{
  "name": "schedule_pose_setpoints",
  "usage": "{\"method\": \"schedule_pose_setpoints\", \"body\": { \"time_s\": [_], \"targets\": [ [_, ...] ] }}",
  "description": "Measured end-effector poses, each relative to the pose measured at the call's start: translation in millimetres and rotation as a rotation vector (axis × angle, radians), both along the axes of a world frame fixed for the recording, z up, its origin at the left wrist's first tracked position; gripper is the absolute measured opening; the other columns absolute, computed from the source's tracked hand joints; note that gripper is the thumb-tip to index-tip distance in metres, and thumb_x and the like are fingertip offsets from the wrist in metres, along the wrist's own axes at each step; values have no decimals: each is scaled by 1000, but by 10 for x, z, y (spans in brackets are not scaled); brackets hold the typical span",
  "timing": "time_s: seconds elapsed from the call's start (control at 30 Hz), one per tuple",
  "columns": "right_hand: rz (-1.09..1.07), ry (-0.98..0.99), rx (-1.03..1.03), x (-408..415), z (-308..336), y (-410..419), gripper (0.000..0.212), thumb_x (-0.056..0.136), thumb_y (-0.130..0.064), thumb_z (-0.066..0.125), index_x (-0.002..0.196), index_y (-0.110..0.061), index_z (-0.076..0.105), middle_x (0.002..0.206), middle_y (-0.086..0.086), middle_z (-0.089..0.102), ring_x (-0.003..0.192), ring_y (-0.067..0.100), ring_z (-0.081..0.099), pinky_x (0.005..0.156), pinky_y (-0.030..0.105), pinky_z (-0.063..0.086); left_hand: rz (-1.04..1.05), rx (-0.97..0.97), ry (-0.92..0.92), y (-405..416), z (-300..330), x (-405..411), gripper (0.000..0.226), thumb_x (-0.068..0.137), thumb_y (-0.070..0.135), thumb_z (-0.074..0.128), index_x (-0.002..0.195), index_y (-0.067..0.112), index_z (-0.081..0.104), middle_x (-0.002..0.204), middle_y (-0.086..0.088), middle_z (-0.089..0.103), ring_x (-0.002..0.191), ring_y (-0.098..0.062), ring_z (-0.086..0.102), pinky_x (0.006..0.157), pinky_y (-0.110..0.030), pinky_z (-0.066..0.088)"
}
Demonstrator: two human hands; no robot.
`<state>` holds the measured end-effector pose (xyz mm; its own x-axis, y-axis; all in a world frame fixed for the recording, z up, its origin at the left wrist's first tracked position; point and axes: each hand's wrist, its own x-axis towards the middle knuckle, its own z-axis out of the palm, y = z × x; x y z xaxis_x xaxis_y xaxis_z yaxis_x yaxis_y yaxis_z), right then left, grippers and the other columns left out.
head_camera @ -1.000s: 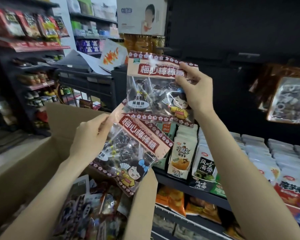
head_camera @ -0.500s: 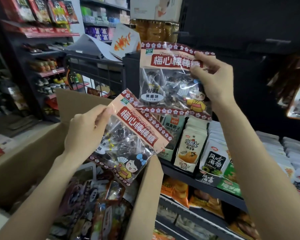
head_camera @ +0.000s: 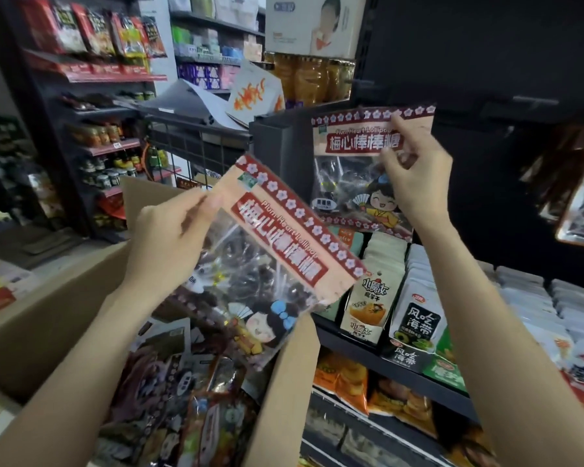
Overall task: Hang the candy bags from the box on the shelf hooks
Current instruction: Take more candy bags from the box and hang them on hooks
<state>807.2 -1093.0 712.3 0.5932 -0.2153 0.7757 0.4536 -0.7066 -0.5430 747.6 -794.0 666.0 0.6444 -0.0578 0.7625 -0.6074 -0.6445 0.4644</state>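
Overhead, each hand [head_camera: 169, 237] [head_camera: 415, 176] pinches a candy bag [head_camera: 277, 261] [head_camera: 351, 170] between dark shop shelves [head_camera: 402, 365].

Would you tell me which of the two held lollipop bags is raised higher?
The right hand's lollipop bag, upright before the dark shelf; the left hand's bag tilts over the box.

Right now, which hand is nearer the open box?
Left. The left hand holds a candy bag directly over the box; the right hand is up by the shelf, holding another bag.

A shop: stocked snack shelves [head_camera: 415, 372] and bottled goods [head_camera: 312, 75]
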Motion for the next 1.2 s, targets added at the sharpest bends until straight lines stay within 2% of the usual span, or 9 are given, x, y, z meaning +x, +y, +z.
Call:
{"method": "schedule_pose_setpoints", "body": {
  "time_s": [0.1,0.23,0.33,0.6,0.77,0.9,1.0,1.07,1.2],
  "targets": [
    [-2,61,-49,15,-7,-48,44,97,-19,56,140,-26,50,98,1,60,84,12,56,79,30,53,-24,-37,83,-344,131,272,32,100,32,43,101,10,67,73,16,59,60,-5,57,52,-13,43],
    [119,311,27,-21,62,-132,44,101,-39,45,144,-30,43,136,-4,50,113,4,53,88,12,41,-67,-33,196,-819,183,730,31,103,29,40,95,12,64,74,1,64,59,-18,56,52,-29,40],
    [20,517,-80,131,176,-210,51,102,-50,31,146,-24,41,148,3,42,134,19,40,99,27,29,-22,11,184,-1017,165,958,35,103,32,39,98,9,65,75,-2,66,61,-13,57,54,-28,45],
    [-185,708,-171,564,242,-284,58,104,-51,18,143,-16,43,154,18,31,136,34,36,108,41,31,-79,-57,221,-1252,95,1146,31,103,30,40,102,11,64,84,4,64,62,0,51,53,-14,30],
    [-155,374,-6,-44,-96,-218,52,100,-53,35,141,-23,45,140,5,49,123,17,47,96,32,38,-148,-189,243,-1261,5,1116,25,100,28,48,105,12,66,99,1,70,88,-13,64,68,-20,47],
    [-159,284,310,-386,-460,-72,80,83,-48,69,148,-24,29,135,-4,50,118,8,51,96,28,43,-330,-456,380,-1269,39,935,7,95,22,59,102,23,61,92,15,66,84,-1,64,65,-14,50],
    [65,298,641,-451,-537,-59,65,81,-35,76,135,-26,42,114,-11,60,95,-1,64,84,24,55,-455,-518,446,-1251,40,817,19,95,14,58,112,22,57,96,14,67,83,8,65,63,-8,49],
    [51,229,615,-481,-520,-62,59,80,-25,78,129,-26,46,107,-13,57,88,-9,62,71,15,55,-563,-572,482,-1221,37,772,32,94,9,58,123,22,52,101,11,67,88,6,65,66,-10,50],
    [36,87,553,-541,-447,1,71,80,-14,78,134,-31,36,103,-10,55,91,3,64,72,24,58,-702,-664,358,-1194,3,722,66,92,-6,53,135,37,26,121,-9,59,102,-9,65,77,-22,54]
  ]
}}
